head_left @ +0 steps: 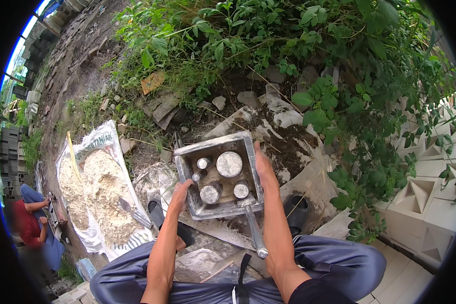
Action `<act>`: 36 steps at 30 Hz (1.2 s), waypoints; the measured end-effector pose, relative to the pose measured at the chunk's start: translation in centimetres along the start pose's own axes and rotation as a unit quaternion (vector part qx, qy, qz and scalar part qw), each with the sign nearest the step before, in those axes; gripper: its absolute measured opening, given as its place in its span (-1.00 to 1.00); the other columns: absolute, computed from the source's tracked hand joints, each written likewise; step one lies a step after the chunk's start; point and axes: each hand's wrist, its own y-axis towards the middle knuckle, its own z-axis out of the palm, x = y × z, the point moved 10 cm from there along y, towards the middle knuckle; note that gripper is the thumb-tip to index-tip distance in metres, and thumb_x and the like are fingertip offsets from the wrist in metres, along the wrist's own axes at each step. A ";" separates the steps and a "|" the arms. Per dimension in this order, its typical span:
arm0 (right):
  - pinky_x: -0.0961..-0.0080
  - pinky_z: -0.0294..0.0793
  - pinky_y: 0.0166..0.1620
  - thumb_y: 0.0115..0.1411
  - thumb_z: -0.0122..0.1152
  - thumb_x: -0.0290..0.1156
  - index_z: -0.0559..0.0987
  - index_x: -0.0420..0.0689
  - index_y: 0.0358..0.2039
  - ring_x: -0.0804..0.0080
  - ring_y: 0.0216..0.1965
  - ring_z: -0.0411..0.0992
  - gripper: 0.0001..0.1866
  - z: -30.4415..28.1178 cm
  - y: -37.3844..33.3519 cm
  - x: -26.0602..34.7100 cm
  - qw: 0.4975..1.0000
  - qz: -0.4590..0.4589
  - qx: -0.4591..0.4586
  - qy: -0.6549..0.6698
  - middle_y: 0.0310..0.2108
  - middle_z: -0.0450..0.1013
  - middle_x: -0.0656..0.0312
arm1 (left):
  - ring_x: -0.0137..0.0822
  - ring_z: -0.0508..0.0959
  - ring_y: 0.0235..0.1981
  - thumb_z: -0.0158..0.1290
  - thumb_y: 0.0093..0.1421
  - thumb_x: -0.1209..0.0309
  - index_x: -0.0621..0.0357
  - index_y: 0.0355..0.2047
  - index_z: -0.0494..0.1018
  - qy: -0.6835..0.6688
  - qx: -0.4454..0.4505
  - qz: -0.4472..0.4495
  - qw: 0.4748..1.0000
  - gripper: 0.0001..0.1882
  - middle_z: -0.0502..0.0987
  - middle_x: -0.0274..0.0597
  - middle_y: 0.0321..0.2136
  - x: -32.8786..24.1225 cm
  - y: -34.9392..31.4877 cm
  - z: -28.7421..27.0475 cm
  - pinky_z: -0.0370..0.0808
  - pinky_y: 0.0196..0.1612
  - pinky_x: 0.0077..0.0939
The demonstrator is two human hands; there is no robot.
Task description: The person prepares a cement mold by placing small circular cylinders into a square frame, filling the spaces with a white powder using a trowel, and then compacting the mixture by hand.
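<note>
In front of me is a square, grey, dust-coated mould box, slightly tilted. Several round posts of different widths stand inside it, the widest being a pale-topped cylinder. My left hand grips the box's left wall, its thumb over the rim next to a thin post. On the opposite wall is my right hand, closed around the side with the fingers partly hidden. A grey metal bar slants from the box's near right corner toward me, beside my right forearm.
To the left, a white sack lies spread under a heap of pale powder, with a trowel in it. A person in red sits at far left. Pale patterned blocks are stacked right; leafy plants and stones border the far side.
</note>
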 end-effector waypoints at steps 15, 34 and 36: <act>0.38 -0.06 0.30 0.30 -0.36 0.06 0.17 -0.32 0.22 0.12 0.30 0.02 -0.28 3.5 2.9 0.5 0.992 -0.075 0.088 -0.055 0.26 0.08 -0.11 | -0.35 0.47 -0.48 0.00 0.01 0.33 0.23 -0.35 0.40 -0.031 0.046 0.039 0.998 -0.76 0.46 -0.23 -0.48 0.8 2.4 -0.8 0.46 -0.32 -0.41; 0.27 0.34 -0.07 -0.03 0.06 -0.69 0.60 -0.20 -0.45 0.12 -0.16 0.30 -0.81 -16.2 -4.6 8.0 0.734 -0.370 -0.315 -0.475 -0.32 0.38 0.10 | -0.26 0.38 0.03 0.02 0.15 -0.13 0.27 0.15 0.23 -0.090 0.023 0.070 0.993 -0.21 0.37 -0.12 0.05 1.1 1.2 -0.7 0.31 0.10 -0.33; 0.30 0.32 -0.08 0.01 0.09 -0.66 0.61 -0.22 -0.44 0.13 -0.13 0.30 -0.86 -25.7 -5.7 8.0 0.766 -0.238 -0.425 -0.419 -0.28 0.39 0.06 | -0.27 0.38 0.04 -0.03 0.19 -0.13 0.25 0.16 0.22 -0.126 0.087 0.068 0.986 -0.24 0.35 -0.14 0.08 0.9 0.2 1.9 0.30 0.12 -0.35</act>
